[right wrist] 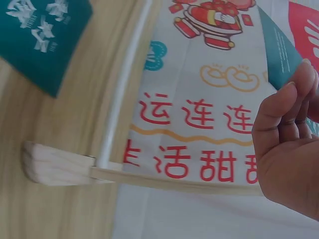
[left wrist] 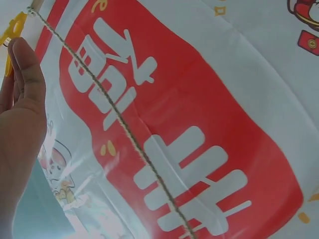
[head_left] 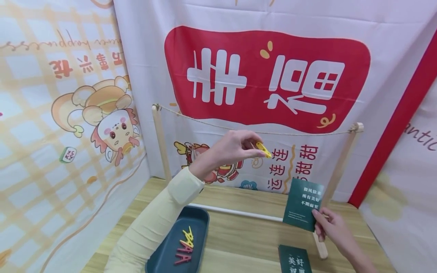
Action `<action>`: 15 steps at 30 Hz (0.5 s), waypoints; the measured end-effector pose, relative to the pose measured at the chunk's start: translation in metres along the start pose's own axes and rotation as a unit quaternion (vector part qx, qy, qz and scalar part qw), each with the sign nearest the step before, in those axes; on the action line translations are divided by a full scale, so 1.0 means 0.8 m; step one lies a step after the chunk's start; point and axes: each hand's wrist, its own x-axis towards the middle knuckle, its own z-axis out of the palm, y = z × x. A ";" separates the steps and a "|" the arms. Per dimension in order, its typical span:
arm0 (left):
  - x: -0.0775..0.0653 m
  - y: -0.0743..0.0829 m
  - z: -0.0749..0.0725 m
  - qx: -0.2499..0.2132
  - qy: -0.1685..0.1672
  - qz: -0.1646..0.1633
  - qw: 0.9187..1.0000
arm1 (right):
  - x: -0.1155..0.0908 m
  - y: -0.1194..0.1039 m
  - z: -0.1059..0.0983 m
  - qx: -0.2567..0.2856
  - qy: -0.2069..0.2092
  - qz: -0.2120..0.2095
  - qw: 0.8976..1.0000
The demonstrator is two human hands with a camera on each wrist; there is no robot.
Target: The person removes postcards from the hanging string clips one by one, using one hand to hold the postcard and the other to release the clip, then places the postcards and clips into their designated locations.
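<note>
My left hand (head_left: 240, 146) pinches a yellow clothespin (head_left: 263, 150) just below the twine (head_left: 218, 125). In the left wrist view the same yellow clothespin (left wrist: 15, 32) shows between thumb and fingers. Lower right, my right hand (head_left: 329, 225) holds a dark green card (head_left: 302, 206) by its lower right edge, its white lettering facing me. Thumb and fingers of the right hand (right wrist: 289, 119) press together on the card (right wrist: 281, 52) in the right wrist view. The twine spans two wooden posts, and the card is held below it, in front of the right post (head_left: 341, 163).
A dark blue tray (head_left: 205, 227) with several yellow and red clothespins (head_left: 186, 242) stands under my left forearm. Another green card (head_left: 295, 259) lies on the wooden table (head_left: 239, 242). A white bar (head_left: 239, 212) joins the posts low down. Printed cloth (head_left: 143, 45) hangs behind.
</note>
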 end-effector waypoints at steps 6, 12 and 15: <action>-0.024 -0.020 -0.001 -0.009 0.002 -0.023 1.000 | -0.006 0.020 -0.009 0.025 -0.021 0.079 0.996; -0.056 -0.041 -0.005 -0.001 0.009 -0.050 0.999 | -0.014 0.057 0.001 0.051 -0.101 0.119 0.986; -0.064 -0.047 -0.008 0.010 0.011 -0.045 0.999 | -0.018 0.075 0.007 0.052 -0.138 0.136 0.980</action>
